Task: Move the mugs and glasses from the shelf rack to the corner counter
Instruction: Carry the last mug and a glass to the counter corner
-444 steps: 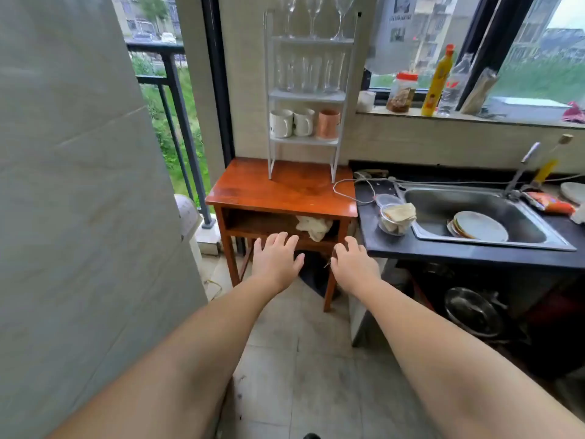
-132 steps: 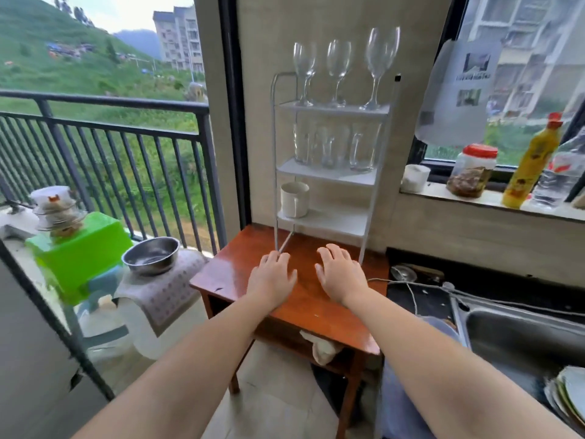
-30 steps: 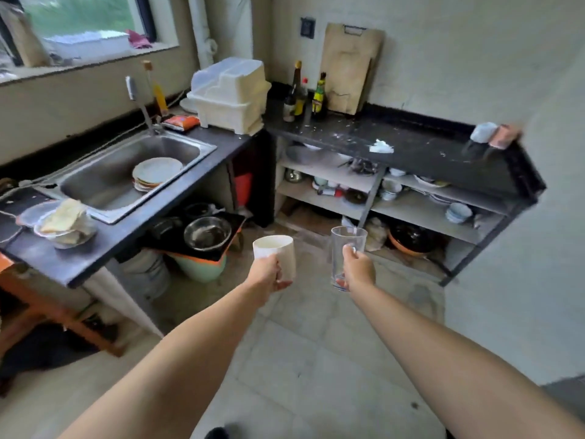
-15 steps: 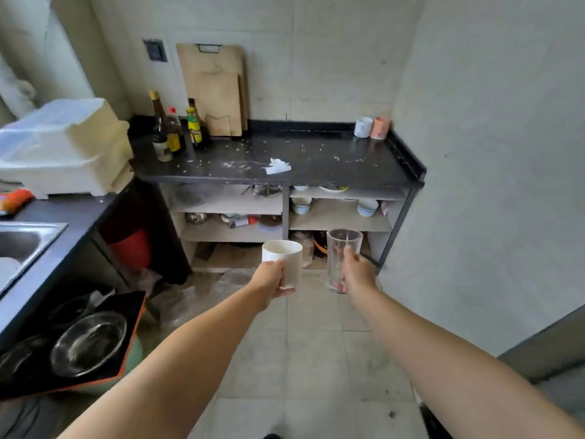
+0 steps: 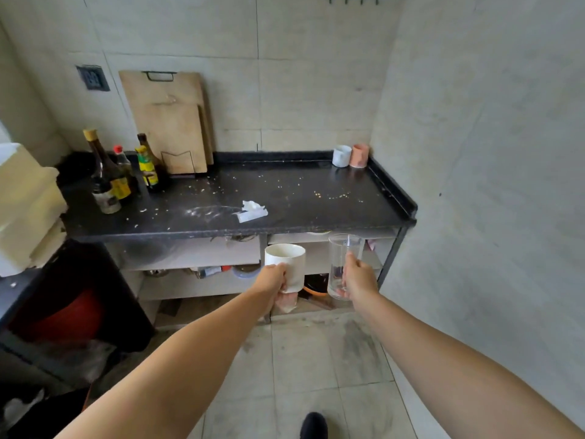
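Observation:
My left hand [image 5: 273,278] grips a white mug [image 5: 288,263] by its handle side, upright, in front of the counter's lower shelves. My right hand [image 5: 357,277] holds a clear glass [image 5: 340,264], also upright, just right of the mug. Both are held below the front edge of the dark corner counter [image 5: 304,204]. At the counter's back right corner a white mug [image 5: 341,155] and a pink mug [image 5: 360,155] stand side by side against the wall. The shelf rack is out of view.
Several sauce bottles [image 5: 118,172] stand at the counter's back left beside leaning cutting boards [image 5: 167,122]. A crumpled white paper [image 5: 252,210] and crumbs lie mid-counter. Shelves below hold bowls. A cream plastic container [image 5: 25,210] sits left. A wall rises close on the right.
I have come closer to the corner counter; it now fills the view. The mug and glass stay held in my hands, carried forward.

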`<state>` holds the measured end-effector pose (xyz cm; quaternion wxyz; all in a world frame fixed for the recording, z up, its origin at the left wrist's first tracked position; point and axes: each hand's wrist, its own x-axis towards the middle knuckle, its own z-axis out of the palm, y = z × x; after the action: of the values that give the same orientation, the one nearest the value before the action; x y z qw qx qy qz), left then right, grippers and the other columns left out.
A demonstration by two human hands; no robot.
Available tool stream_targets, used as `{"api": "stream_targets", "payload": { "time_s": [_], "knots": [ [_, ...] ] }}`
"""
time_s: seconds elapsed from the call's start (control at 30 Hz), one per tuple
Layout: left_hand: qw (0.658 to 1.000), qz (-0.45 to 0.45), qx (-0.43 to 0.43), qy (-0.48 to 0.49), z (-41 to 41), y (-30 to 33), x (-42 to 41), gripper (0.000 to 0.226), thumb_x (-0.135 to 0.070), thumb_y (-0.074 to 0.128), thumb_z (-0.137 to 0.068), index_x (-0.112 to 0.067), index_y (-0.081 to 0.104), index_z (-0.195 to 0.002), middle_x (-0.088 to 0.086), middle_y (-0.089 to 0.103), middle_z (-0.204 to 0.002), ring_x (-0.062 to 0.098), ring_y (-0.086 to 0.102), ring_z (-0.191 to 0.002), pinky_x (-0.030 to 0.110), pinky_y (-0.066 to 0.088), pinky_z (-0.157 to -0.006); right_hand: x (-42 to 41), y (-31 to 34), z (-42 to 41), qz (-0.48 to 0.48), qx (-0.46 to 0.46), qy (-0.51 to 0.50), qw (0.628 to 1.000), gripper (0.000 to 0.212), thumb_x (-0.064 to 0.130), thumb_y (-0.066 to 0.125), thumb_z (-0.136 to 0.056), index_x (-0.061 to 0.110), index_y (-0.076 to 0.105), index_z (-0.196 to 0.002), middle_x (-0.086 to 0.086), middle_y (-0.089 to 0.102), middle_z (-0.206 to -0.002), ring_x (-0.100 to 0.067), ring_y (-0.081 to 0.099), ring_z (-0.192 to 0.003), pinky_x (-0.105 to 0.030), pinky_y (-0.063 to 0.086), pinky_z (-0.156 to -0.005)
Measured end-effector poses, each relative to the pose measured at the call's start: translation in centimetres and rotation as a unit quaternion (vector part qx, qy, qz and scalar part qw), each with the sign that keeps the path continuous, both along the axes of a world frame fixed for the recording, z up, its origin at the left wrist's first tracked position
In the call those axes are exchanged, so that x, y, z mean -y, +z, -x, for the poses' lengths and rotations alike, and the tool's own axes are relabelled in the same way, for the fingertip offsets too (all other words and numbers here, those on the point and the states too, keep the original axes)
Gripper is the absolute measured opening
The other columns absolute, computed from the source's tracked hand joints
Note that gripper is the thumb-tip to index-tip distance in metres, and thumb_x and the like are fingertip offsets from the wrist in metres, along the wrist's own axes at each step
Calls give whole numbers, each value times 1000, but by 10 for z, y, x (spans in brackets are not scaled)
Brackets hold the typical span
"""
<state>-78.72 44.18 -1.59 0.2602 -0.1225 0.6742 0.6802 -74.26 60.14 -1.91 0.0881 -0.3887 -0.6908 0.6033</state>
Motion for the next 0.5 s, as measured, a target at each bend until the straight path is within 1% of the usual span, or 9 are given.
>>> {"api": "stream_targets", "payload": {
  "time_s": [0.03, 0.1, 0.17, 0.23, 0.33, 0.43, 0.5],
  "knots": [
    [1000, 0, 2, 5, 23, -1, -9, 19, -11, 36, -95, -12, 48, -81, 7, 34, -68, 16, 38, -60, 46, 51, -82, -9, -1, 24, 10, -5, -2, 1000, 41, 46, 38, -96, 13, 55, -79, -6, 51, -76, -21, 54, -69, -45, 60, -78],
    [1000, -6, 10, 10, 57, -3, -22, 19, -10, 35, -97, -13, 47, -82, 6, 32, -68, 15, 36, -58, 45, 54, -79, -21, -3, 58, 21, -6, -5, 1000, 39, 44, 38, -96, 17, 50, -71, -5, 49, -70, -20, 53, -67, -47, 59, -80],
    [1000, -6, 15, 10, 95, -4, -38, 15, -10, 36, -96, -11, 47, -86, 5, 31, -66, 15, 34, -57, 43, 55, -74, -37, -4, 97, 25, -5, 5, 1000, 38, 42, 38, -96, 18, 49, -69, -4, 48, -68, -20, 53, -67, -49, 58, -83],
    [999, -10, 22, 23, 137, -4, -56, 13, -8, 37, -93, -10, 46, -85, 5, 30, -63, 16, 31, -55, 45, 54, -77, -59, -6, 141, 17, 3, 19, 1000, 37, 42, 39, -94, 20, 50, -68, -3, 49, -68, -22, 53, -70, -51, 56, -86],
    [999, -21, 29, 34, 194, 1, -81, 17, -7, 36, -92, -12, 46, -79, 3, 29, -62, 15, 31, -53, 44, 55, -76, -87, -1, 197, 9, 16, 41, 999, 38, 42, 40, -94, 19, 50, -66, -3, 49, -67, -21, 53, -66, -47, 58, -82],
    [998, -21, 39, 53, 242, 0, -104, 20, -9, 37, -94, -12, 44, -76, 3, 29, -62, 14, 31, -53, 46, 56, -77, -109, 0, 247, -8, 24, 54, 998, 40, 42, 40, -94, 20, 49, -62, -2, 49, -66, -21, 51, -66, -47, 58, -84],
    [997, -16, 42, 63, 269, -4, -115, 21, -8, 38, -95, -12, 45, -75, 5, 32, -64, 14, 35, -55, 44, 54, -75, -121, -4, 275, -2, 23, 54, 998, 40, 41, 40, -94, 20, 50, -61, -2, 50, -66, -22, 52, -68, -49, 57, -86]
  ]
}}
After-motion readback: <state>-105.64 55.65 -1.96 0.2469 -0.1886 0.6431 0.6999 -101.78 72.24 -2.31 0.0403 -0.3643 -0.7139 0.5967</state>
